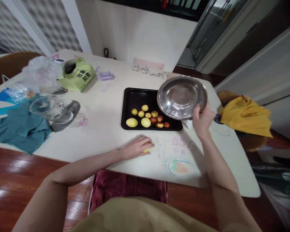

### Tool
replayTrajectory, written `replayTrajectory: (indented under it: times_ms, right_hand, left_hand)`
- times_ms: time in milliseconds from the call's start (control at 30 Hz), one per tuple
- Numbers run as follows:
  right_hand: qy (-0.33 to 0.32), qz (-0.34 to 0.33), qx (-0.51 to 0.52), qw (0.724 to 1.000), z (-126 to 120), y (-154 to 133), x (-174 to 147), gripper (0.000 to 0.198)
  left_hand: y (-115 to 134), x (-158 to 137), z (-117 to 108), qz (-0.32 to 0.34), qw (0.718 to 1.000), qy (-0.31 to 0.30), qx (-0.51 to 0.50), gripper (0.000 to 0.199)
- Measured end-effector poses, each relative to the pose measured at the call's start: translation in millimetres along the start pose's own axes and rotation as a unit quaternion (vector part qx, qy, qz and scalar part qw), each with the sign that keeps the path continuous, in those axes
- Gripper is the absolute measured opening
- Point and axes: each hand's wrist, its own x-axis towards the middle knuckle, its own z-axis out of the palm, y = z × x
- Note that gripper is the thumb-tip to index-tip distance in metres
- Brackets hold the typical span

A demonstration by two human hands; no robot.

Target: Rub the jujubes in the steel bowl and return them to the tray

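Observation:
My right hand grips the near right rim of a shiny metal bowl, its thumb over the edge. The bowl is tilted toward me, looks bare inside and hangs over the right part of a black baking tray. On the tray lie two larger pale yellow fruits, one of them a yellow fruit at the left, and several small yellow-green and reddish-brown jujubes. In front of the tray, my left hand is closed over a yellow fruit at the tabletop, mostly covered by my fingers.
On the left of the white table are a green paper bag, a clear plastic bag, a clear pitcher and a teal cloth. A purple packet lies behind. Yellow cloth drapes a chair at the right.

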Motion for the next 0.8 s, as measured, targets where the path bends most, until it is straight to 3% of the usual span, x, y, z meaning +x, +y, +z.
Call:
replayTrajectory:
  times_ms: [67, 167, 300, 433, 533, 667, 800]
  right_hand:
    - [-0.026, 0.035, 0.072, 0.996, -17.2, -2.3, 3.6, 0.03]
    - [-0.187, 0.085, 0.186, 0.961, -39.3, -4.4, 6.0, 0.035]
    - [-0.463, 0.093, 0.245, 0.847, -47.2, -9.4, 0.0, 0.044]
    - [-0.636, 0.079, 0.235, 0.73, -30.7, -16.4, -15.4, 0.053]
    - [-0.683, 0.037, 0.252, 0.684, -12.3, -21.0, -30.8, 0.05]
    - [-0.694, -0.018, 0.295, 0.657, 6.4, -27.2, -48.5, 0.048]
    - [-0.713, -0.007, 0.288, 0.64, 13.0, -31.5, -57.1, 0.052]
  left_hand:
    - [-14.6, -0.9, -4.5, -0.029, 1.0, 0.002, -0.012, 0.029]
    - [-31.4, -2.6, -10.0, -0.035, 0.999, 0.001, -0.027, 0.026]
    - [-42.0, -7.1, -7.8, -0.036, 0.999, 0.002, -0.01, 0.026]
    - [-49.3, -14.0, -7.2, -0.035, 0.999, 0.005, -0.024, 0.025]
    - [-51.7, -16.8, -15.9, -0.02, 0.999, 0.026, -0.041, 0.027]
    - [-47.0, -15.4, -31.6, -0.006, 0.996, 0.046, -0.073, 0.024]
    - [-45.8, -11.1, -44.0, -0.05, 0.984, 0.158, -0.073, 0.019]
